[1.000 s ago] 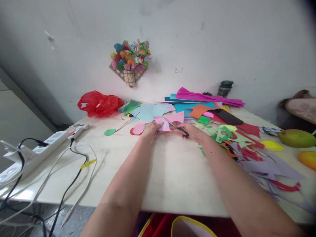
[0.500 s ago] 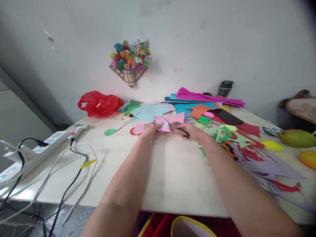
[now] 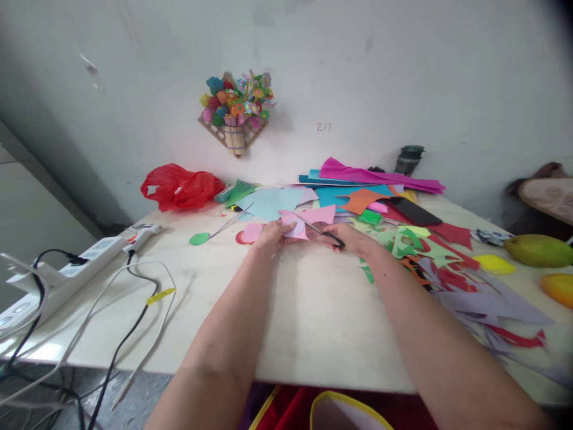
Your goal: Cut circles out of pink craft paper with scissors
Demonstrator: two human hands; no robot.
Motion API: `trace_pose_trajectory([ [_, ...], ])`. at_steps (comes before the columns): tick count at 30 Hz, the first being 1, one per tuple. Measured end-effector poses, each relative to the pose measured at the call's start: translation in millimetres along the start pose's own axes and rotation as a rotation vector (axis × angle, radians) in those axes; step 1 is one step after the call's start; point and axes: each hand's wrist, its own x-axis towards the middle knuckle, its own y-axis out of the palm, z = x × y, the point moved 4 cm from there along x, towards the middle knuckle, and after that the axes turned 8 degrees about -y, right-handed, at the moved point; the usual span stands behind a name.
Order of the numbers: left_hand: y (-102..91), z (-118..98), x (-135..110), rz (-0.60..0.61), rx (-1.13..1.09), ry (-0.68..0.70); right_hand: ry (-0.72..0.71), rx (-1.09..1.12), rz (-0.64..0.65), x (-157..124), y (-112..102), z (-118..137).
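Observation:
My left hand (image 3: 271,236) pinches a piece of pink paper (image 3: 302,231) just above the table, with a paler lilac round piece (image 3: 293,226) lying against it. In my right hand (image 3: 347,238) is a pair of scissors (image 3: 332,237) with black handles; its blades reach left across the pink paper. More pink paper with a curved cut-out (image 3: 323,214) shows behind the blades. To the left of my left hand lie a pink round (image 3: 251,232) and a red one partly under it. A green paper disc (image 3: 199,239) rests farther left beside thin sticks.
Paper scraps (image 3: 430,251) in several colours heap up on the right, near a black phone (image 3: 414,211), a yellow block (image 3: 494,264) and a mango (image 3: 539,250). A red plastic bag (image 3: 181,188) lies at the back left. Cables and a power strip (image 3: 67,280) occupy the left side.
Almost nothing differs. Both hands, the pink paper and the scissors keep nearly the same place.

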Motion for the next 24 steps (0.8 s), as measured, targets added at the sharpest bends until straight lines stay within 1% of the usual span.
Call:
trace_pose_trajectory([
  [4,0.0,-0.6,-1.0,-0.004,-0.021,-0.012,-0.002,0.007,0.000,-1.6,0.3,2.1],
  [13,-0.2,-1.2,-2.0,0.001,-0.019,-0.022,-0.014,-0.114,-0.008,-3.1,-0.3,3.4],
  [17,-1.7,-0.5,-0.9,0.011,-0.018,-0.035,-0.027,-0.131,0.001,-3.4,-1.6,3.4],
  [24,-3.9,-1.1,-2.0,0.020,-0.048,-0.041,-0.073,-0.159,0.041,2.8,-6.0,-6.3],
])
